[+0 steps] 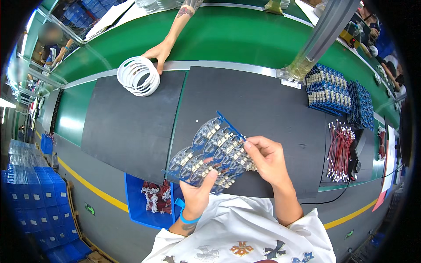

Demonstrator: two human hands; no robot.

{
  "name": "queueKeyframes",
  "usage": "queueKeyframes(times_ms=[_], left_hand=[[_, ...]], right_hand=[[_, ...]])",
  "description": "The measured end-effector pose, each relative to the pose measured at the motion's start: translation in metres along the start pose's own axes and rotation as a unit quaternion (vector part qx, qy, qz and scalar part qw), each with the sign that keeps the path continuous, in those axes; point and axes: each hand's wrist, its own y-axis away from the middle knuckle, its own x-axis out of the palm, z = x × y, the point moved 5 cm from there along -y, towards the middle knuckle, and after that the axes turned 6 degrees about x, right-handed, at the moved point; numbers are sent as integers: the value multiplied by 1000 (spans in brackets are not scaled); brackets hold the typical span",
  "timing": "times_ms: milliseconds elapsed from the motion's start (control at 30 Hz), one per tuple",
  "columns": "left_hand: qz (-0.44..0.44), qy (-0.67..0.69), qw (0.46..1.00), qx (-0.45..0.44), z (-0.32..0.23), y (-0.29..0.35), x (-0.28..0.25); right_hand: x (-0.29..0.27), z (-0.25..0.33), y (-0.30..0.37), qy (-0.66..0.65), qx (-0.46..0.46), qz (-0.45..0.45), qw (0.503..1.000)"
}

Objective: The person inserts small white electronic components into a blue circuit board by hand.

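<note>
In front of my body I hold a blue circuit board panel (pixel 210 153) with rounded sections and rows of pale connectors; it may be more than one sheet. My left hand (pixel 198 197) grips its lower edge, thumb on top and the other fingers hidden beneath. At the right edge, my right hand (pixel 268 160) pinches the panel between thumb and fingers. The panel is tilted above the black mat (pixel 245 101). Across the bench, another person's hand (pixel 160 52) grasps a stack of white rings (pixel 138 76) over the mat's far left.
Stacked blue boards (pixel 328 90) stand at the far right beside a metal post (pixel 318 39). Nearer lie red wires with white ends (pixel 340 151) and a black device (pixel 357 151) with a cable. A blue bin (pixel 142 206) holding more wires sits below the bench edge, left.
</note>
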Motion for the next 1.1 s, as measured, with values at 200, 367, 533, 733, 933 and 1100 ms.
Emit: queueKeyframes(times_ms=[200, 367, 533, 733, 933, 1100], left_hand=[[144, 34, 989, 2, -5, -8, 8], [88, -335, 923, 170, -18, -24, -26], [163, -526, 811, 199, -24, -41, -14], [245, -648, 683, 231, 16, -80, 23], [342, -565, 718, 219, 32, -50, 51], [403, -465, 756, 226, 37, -29, 73]], right_hand=[[-67, 7, 2, 5, -23, -192, 981], [-153, 7, 15, 12, -42, -331, 943], [-204, -12, 21, 91, -50, -362, 926], [-202, -12, 18, 201, -117, -414, 880], [-200, -16, 16, 161, -96, -413, 891], [-200, -14, 20, 73, -87, -407, 906]])
